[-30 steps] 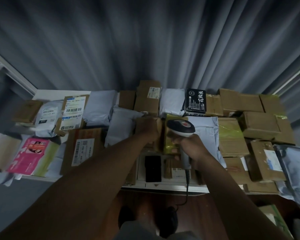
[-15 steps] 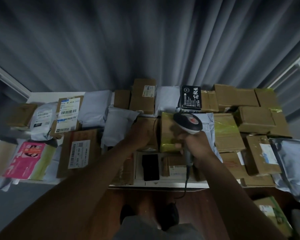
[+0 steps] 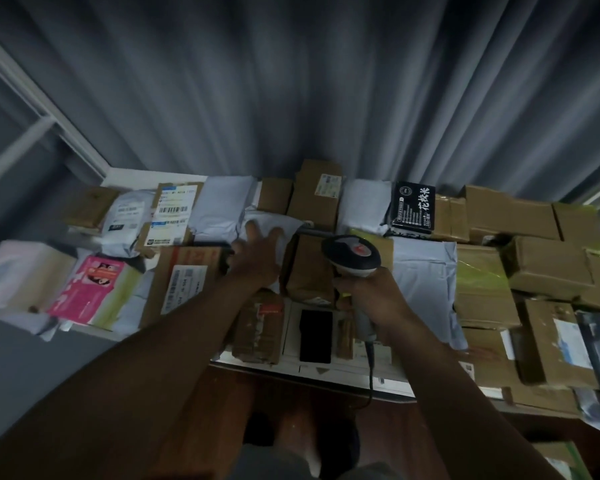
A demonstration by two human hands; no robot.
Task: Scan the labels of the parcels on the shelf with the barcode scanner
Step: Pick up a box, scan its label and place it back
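Many parcels cover the white shelf. My right hand grips the handle of the barcode scanner, whose dark head with a red spot hovers over a brown box and a yellow-taped box. My left hand lies with fingers spread on a grey mailer bag, just left of that brown box. A box with a white label sits left of my left wrist. A labelled carton stands further back on the left.
A black box with white characters sits at the back. Stacked brown cartons fill the right side. A pink packet lies at the left, a black phone near the front edge. A grey curtain hangs behind.
My left hand has left the brown box and moved left onto the grey mailer, fingers now spread. The scanner stays over the central boxes. The camera view has shifted slightly.
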